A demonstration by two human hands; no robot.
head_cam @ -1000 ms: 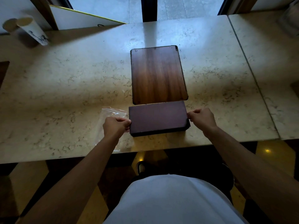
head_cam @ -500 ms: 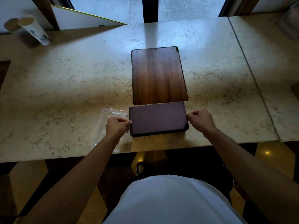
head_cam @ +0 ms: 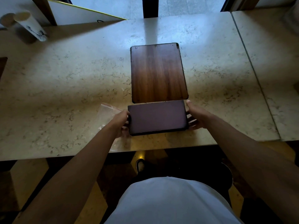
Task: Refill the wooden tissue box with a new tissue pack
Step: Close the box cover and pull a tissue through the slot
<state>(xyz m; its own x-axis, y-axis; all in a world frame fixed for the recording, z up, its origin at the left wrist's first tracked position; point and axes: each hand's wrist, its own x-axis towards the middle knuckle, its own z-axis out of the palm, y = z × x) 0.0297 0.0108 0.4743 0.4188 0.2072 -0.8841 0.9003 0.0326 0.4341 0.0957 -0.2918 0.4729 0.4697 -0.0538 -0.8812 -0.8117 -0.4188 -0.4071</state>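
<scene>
A dark wooden tissue box (head_cam: 157, 118) lies near the front edge of the marble table (head_cam: 64, 88), its plain flat side facing up. My left hand (head_cam: 120, 122) grips its left end and my right hand (head_cam: 196, 116) grips its right end, fingers curled under the box. Just behind the box a flat brown wooden panel (head_cam: 157, 72) lies on the table. A crumpled clear plastic wrapper (head_cam: 106, 114) lies to the left, partly under my left hand. No tissues are visible.
A white paper cup (head_cam: 30, 26) lies tilted at the far left corner. A white board with a gold edge (head_cam: 82, 13) leans behind the table. A seam (head_cam: 252, 68) separates a second marble slab on the right. My shoe (head_cam: 140, 165) shows below the table edge.
Both hands have shifted from closed fists at the box's ends to a grip with the fingers reaching under it. The box seems slightly raised; the view has moved closer.
</scene>
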